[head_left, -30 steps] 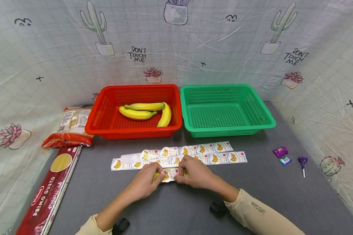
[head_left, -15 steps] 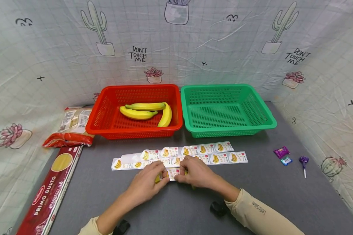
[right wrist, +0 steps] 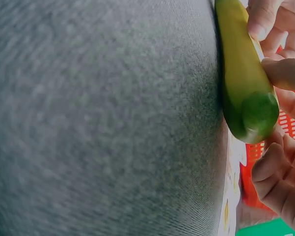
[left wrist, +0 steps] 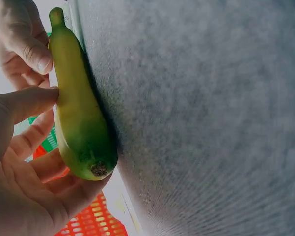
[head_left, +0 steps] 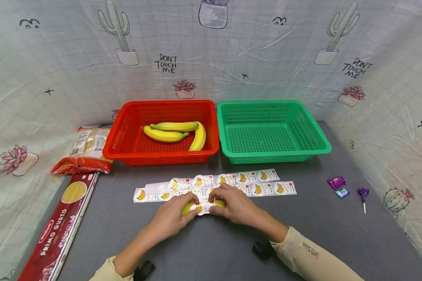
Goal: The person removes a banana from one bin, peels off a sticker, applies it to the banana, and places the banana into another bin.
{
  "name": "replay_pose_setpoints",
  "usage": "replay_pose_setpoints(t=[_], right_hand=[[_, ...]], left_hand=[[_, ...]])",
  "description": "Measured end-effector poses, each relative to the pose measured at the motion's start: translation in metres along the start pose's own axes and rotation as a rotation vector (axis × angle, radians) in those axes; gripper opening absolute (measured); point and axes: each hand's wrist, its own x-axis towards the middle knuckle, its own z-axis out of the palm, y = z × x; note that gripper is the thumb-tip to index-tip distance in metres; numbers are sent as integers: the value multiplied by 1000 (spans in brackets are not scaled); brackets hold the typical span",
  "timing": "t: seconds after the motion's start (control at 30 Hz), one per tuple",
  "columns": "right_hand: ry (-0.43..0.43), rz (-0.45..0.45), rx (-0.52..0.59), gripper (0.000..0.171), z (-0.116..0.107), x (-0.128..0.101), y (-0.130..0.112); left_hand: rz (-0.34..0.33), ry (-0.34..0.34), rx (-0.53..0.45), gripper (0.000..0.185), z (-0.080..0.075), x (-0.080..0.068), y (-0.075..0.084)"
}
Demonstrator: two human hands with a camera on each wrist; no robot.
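Observation:
A yellow banana with green ends lies on the grey table, a white banana-print label across its upper side. My left hand holds its left part, thumb on the near side and fingers on the far side. Around the right part, my right hand grips likewise, its thumb close to the label's right edge. The left wrist view shows the banana from its blunt end, while the right wrist view shows the banana from the other side. Fingers hide part of the label.
Behind the hands lie label strips. A red basket with three bananas stands beside a green basket. At left are a spaghetti pack and a bag; at right, candies and a lollipop.
The left hand slid right along the banana, then drew back slightly. Right fingers shifted a little left over the label. More of the banana's yellow shows at both ends now.

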Motion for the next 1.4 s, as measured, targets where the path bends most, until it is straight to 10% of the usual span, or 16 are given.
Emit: replay_pose_setpoints(t=[0.47,0.67,1.07,1.4], right_hand=[[-63,-40,23,16,-6,5,4],[-59,-65,131,20,-45,12,13],[298,374,-68,56,-223,-13,129],[240,718,143,73,-257,-58,211]], left_hand=[[-46,-13,-24,23,-3,-1,-2],[-33,-10,-42,27,-5,-3,-7],[-40,-12,-39,32,-4,-4,-7],[-43,-18,-51,32,-5,-5,-8]])
